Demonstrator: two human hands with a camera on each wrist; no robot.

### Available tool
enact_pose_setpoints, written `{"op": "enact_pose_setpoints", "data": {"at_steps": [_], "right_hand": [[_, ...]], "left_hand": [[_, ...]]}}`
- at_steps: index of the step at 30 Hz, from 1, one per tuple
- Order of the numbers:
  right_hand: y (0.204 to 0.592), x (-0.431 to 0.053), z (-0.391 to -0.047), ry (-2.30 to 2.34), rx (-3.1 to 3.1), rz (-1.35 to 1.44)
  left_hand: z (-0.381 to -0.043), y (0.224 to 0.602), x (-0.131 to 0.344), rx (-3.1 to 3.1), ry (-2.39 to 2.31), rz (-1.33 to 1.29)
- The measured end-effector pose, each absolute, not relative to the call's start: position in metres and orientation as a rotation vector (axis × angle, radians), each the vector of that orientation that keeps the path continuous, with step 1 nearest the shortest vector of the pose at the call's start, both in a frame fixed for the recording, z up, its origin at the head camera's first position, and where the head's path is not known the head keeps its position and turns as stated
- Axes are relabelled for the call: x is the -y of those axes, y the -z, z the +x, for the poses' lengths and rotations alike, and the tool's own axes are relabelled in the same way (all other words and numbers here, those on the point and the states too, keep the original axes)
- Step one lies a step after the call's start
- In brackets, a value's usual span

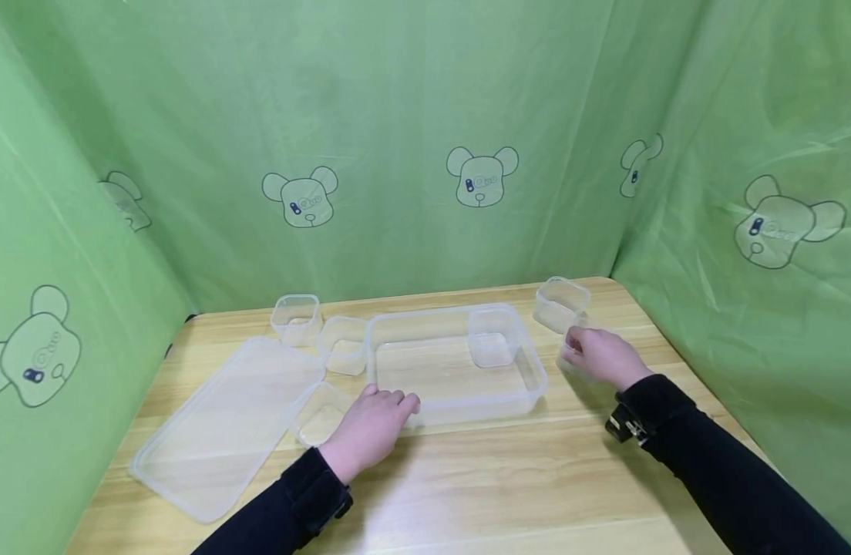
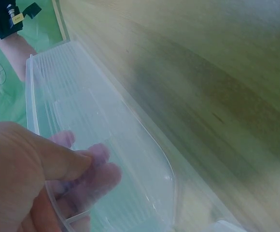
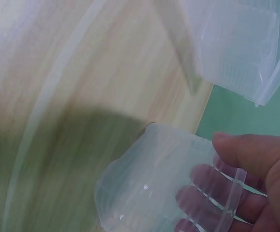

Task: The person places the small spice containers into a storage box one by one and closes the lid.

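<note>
A green curtain (image 1: 398,85), printed with bear heads (image 1: 309,199) whose small lettering (image 1: 486,183) is too faint to read, hangs behind a wooden worktop (image 1: 509,493). A large clear container (image 1: 477,410) sits mid-worktop, a flat clear lid (image 1: 231,424) to its left. The left hand's (image 1: 370,430) grip is clamped on the container's near edge; the right hand's (image 1: 606,357) grip pinches a small clear box (image 3: 140,179), right of the container.

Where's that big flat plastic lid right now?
In the head view, the large flat lid lies on the left of the wooden table, left of the large clear box, with small clear tubs near its far and right edges.
</note>
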State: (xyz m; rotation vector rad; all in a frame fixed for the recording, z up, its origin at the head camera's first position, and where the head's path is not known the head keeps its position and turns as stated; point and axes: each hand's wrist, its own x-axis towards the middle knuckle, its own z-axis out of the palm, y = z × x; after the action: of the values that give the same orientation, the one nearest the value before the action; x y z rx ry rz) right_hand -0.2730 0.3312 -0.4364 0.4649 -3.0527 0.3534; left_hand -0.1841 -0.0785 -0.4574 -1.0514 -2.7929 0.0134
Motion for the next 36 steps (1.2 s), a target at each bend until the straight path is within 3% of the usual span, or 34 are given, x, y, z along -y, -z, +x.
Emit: {"op": "enact_pose_setpoints", "data": {"at_steps": [36], "right_hand": [[0.429,-0.334,-0.264,-0.311,2.980,0.540]], "left_hand": [[-0.185,0.459,0.080,2.761,-0.021,-1.059]]}}
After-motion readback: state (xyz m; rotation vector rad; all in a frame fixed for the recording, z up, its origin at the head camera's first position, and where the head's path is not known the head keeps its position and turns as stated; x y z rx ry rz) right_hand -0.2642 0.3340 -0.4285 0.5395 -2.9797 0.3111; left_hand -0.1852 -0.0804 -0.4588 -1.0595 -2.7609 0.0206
